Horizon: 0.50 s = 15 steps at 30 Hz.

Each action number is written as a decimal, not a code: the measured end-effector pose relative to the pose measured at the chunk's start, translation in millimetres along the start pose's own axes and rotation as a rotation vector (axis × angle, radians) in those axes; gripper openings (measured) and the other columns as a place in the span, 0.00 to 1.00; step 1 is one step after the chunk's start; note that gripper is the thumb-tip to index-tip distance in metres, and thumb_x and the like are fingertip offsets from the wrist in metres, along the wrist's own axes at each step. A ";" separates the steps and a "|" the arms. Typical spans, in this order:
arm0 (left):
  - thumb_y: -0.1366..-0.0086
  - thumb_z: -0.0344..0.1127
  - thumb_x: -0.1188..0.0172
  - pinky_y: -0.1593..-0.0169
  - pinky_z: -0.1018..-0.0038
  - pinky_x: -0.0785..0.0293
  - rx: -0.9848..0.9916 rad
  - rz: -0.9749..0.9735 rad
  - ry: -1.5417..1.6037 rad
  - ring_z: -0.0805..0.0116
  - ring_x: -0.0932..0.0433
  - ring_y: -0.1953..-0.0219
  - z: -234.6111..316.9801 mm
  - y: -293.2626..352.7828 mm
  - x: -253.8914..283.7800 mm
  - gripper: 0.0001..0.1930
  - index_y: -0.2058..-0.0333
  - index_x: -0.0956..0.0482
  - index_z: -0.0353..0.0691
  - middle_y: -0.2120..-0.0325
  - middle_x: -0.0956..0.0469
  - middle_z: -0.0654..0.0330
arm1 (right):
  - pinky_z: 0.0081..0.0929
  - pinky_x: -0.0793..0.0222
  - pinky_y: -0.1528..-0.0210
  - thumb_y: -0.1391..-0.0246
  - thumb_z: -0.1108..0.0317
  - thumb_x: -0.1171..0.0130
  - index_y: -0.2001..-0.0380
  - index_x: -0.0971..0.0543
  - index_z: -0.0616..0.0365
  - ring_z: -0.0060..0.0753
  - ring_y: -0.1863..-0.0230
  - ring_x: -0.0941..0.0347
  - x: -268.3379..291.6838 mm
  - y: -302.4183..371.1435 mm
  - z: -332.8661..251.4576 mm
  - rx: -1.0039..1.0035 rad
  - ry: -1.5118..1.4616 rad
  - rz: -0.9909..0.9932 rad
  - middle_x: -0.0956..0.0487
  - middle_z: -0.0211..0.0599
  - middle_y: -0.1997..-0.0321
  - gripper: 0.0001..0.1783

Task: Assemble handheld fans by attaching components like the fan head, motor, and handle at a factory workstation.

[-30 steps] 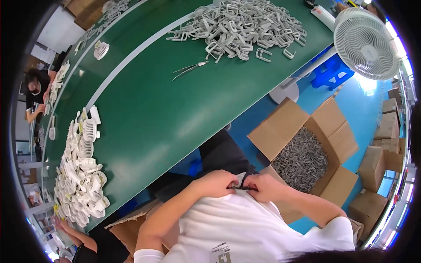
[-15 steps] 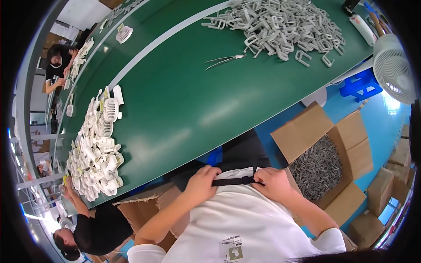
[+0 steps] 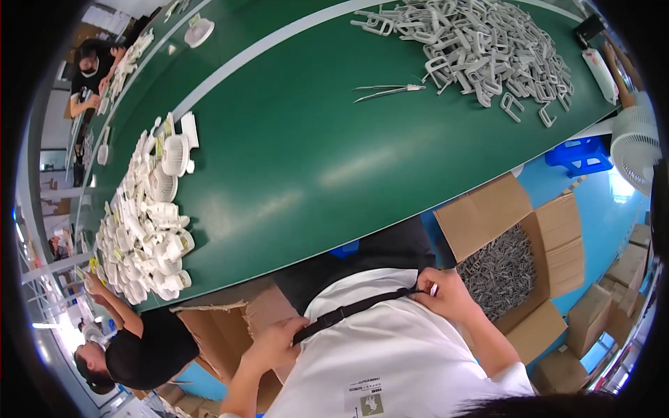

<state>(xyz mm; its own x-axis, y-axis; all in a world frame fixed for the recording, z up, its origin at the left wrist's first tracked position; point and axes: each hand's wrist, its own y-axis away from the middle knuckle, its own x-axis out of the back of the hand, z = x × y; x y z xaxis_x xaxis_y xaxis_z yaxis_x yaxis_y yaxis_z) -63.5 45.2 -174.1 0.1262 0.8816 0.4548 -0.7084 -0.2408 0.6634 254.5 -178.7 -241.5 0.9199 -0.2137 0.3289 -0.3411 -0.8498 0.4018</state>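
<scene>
A black strap (image 3: pixel 362 306) with a buckle runs across the front of my white shirt at the waist. My left hand (image 3: pixel 279 343) is closed around its left part, low at my side. At the other side my right hand (image 3: pixel 446 294) pinches the strap near its right end. Between the hands the strap slants, lower at the left. Ahead of me lies the green worktable (image 3: pixel 300 188). On it, apart from my hands, are tweezers (image 3: pixel 387 90) beside a pile of grey clip-like plastic parts (image 3: pixel 481 52).
White fan parts (image 3: pixel 153 216) are heaped at the table's left. Right of me stands an open carton (image 3: pixel 561 230) holding small grey parts (image 3: pixel 500 272). Another open carton (image 3: pixel 216 334) is at my left, near a co-worker in black (image 3: pixel 153 352). A white fan (image 3: pixel 634 150) and blue stool (image 3: pixel 580 156) stand right.
My left hand has moved left and down, drawing the strap aslant. My right hand has shifted slightly right. The buckle now shows left of the middle, and the view has tilted a little.
</scene>
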 end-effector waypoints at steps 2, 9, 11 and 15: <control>0.40 0.31 0.33 0.59 0.69 0.22 -0.056 -0.051 -0.034 0.62 0.17 0.62 -1.2 -28.4 13.3 0.17 0.52 0.21 0.37 0.63 0.17 0.55 | 0.31 0.27 0.70 0.53 0.66 0.27 0.73 0.27 0.56 0.38 0.74 0.21 9.5 -3.6 -5.0 -0.055 -0.009 -0.017 0.21 0.33 0.76 0.15; 0.40 0.48 0.29 0.57 0.69 0.24 -0.502 -0.060 0.163 0.59 0.21 0.58 70.8 -155.1 -4.8 0.20 0.57 0.16 0.38 0.63 0.20 0.55 | 0.34 0.24 0.67 0.53 0.67 0.30 0.59 0.18 0.53 0.39 0.71 0.21 20.0 -9.3 -9.0 0.123 0.171 -0.157 0.21 0.36 0.73 0.16; 0.40 0.52 0.30 0.57 0.68 0.25 -0.529 -0.102 0.131 0.58 0.22 0.57 92.3 -171.9 -27.4 0.22 0.58 0.15 0.39 0.64 0.20 0.55 | 0.36 0.24 0.66 0.53 0.67 0.31 0.56 0.17 0.54 0.40 0.70 0.21 22.7 -8.6 -4.6 0.221 0.214 -0.161 0.20 0.38 0.73 0.18; 0.42 0.60 0.32 0.56 0.65 0.25 -0.399 -0.230 -0.084 0.55 0.23 0.60 125.6 -180.8 -40.7 0.26 0.63 0.13 0.39 0.68 0.21 0.54 | 0.33 0.23 0.67 0.54 0.68 0.31 0.60 0.16 0.55 0.40 0.71 0.22 34.8 -2.4 -9.8 0.384 0.400 -0.134 0.20 0.36 0.70 0.15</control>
<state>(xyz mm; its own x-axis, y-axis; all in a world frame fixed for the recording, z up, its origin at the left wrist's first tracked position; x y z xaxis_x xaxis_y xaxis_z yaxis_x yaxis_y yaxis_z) 146.7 1.9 -237.9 0.3559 0.8538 0.3800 -0.8648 0.1467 0.4803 285.5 -179.3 -222.6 0.7796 0.0437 0.6248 -0.0630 -0.9870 0.1477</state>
